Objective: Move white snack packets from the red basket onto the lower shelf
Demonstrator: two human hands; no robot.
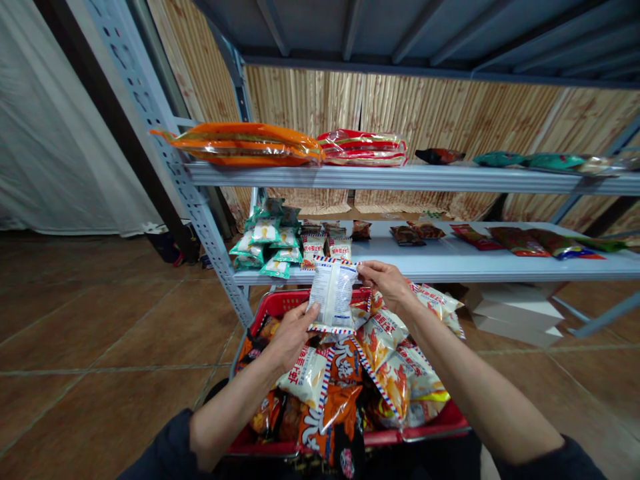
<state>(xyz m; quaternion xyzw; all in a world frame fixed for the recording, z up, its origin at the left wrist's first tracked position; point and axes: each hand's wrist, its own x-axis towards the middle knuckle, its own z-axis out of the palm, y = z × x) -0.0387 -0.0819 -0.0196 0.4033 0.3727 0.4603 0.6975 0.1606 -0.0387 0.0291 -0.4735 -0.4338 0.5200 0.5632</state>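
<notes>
Head view: the fingers of the left hand (290,339) gripped a printed white packet (333,297) by its lower left side, while the fingers of the right hand (390,283) pinched its upper right corner. The printed white packet was held roughly upright between the 2 hands, above a red basket (440,427) and in front of the lower shelf (385,274); small print covered the side in view, and striped bands ran along its top and bottom. The red basket was heaped with white-and-orange packets (383,337), mostly toward the right, and orange-and-black packets (340,407) along the near side. On the lower shelf, green-and-white packets (265,232) were piled at the left end, just beside white striped packets (340,249); small brown packets (407,235) lay farther right. The upper shelf (350,176) bore an orange bag (245,150) near its left end, a red bag (367,150) just beside it, and teal packets (555,162) well apart toward the right. White boxes (515,310) stood beneath the lower shelf at the right, on a tiled floor (125,320).
</notes>
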